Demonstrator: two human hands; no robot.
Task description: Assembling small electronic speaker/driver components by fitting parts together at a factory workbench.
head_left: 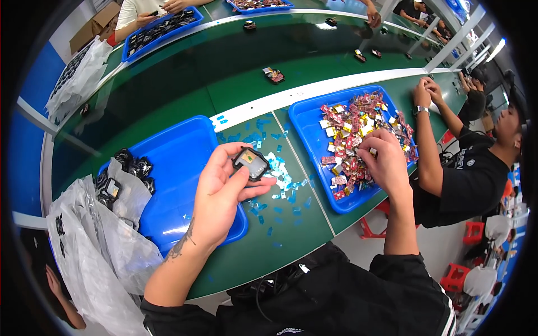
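Observation:
My left hand point(216, 196) holds up a small black plastic housing point(251, 163) between thumb and fingers. Its open face, with a greyish inside and a yellowish patch, is turned up. My right hand point(386, 159) reaches over a blue tray point(303, 148) heaped with small red circuit boards point(350, 131) that carry silver and yellow parts. Thumb and fingertips there are pinched together among the boards; what lies between them is hidden. Small blue and whitish film pieces point(286, 178) lie scattered on the green tabletop between my hands.
To the left is a second blue tray point(176, 179), with black housings point(131, 167) and a clear plastic bag point(89, 235) at its left side. Beyond a white rail point(263, 103) runs a green belt point(185, 84) carrying a few assemblies point(274, 75). A co-worker point(471, 162) sits close on the right.

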